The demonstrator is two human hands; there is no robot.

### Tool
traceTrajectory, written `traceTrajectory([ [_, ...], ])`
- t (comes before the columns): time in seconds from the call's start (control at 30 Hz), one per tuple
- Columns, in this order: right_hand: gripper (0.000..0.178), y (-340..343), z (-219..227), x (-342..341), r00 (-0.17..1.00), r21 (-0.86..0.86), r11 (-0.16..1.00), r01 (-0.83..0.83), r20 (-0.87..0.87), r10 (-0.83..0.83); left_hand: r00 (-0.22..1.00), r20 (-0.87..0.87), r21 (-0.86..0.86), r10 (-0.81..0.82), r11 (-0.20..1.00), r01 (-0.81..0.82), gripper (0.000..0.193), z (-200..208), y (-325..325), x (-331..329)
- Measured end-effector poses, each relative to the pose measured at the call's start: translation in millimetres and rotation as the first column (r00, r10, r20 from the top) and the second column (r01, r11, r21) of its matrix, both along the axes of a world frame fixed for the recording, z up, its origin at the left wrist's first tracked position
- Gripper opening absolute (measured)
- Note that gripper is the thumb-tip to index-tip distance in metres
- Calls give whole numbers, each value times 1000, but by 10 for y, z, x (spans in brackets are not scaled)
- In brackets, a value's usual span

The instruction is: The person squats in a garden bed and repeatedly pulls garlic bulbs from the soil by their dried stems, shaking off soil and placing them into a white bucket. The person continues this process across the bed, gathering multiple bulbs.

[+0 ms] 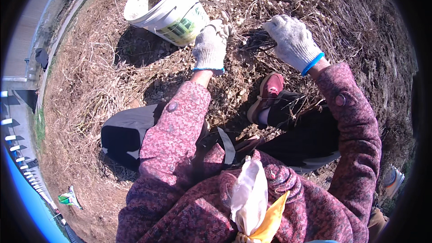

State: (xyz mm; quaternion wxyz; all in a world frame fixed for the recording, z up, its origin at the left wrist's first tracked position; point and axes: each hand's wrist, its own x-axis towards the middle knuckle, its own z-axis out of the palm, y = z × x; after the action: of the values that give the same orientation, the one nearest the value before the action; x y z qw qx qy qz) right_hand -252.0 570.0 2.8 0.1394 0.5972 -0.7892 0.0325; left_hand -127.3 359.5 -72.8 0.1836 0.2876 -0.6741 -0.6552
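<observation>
My left hand (212,44), in a pale knitted glove with a blue cuff, is closed beside the white bucket (191,11). Small pale lumps like peanut pods show at its fingertips, but what it grips is not clear. To the right, my right hand (290,39) wears a matching glove. Its fingers are curled round dark dry plant stalks (258,41), which stick out toward the left hand. The bucket leans toward the left, its mouth partly in view and its inside stained. Dry plants with pale pods (243,20) lie around both hands.
A heap of dried vines (351,27) spreads at the right. My red shoe (271,91) and bent dark-trousered knee (121,135) are close below the hands. A green and white packet (69,198) lies far left, near a paved path (67,29).
</observation>
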Motion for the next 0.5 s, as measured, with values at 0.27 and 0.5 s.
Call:
traceTrajectory([
  [0.27,41,-6,29,33,999,-4,999,-38,-25,38,970,153,229,188,948,-220,27,-62,-94,-69],
  [0.5,42,-30,32,48,1000,-78,997,-23,-8,23,980,33,451,196,872,-189,20,-220,-340,54],
])
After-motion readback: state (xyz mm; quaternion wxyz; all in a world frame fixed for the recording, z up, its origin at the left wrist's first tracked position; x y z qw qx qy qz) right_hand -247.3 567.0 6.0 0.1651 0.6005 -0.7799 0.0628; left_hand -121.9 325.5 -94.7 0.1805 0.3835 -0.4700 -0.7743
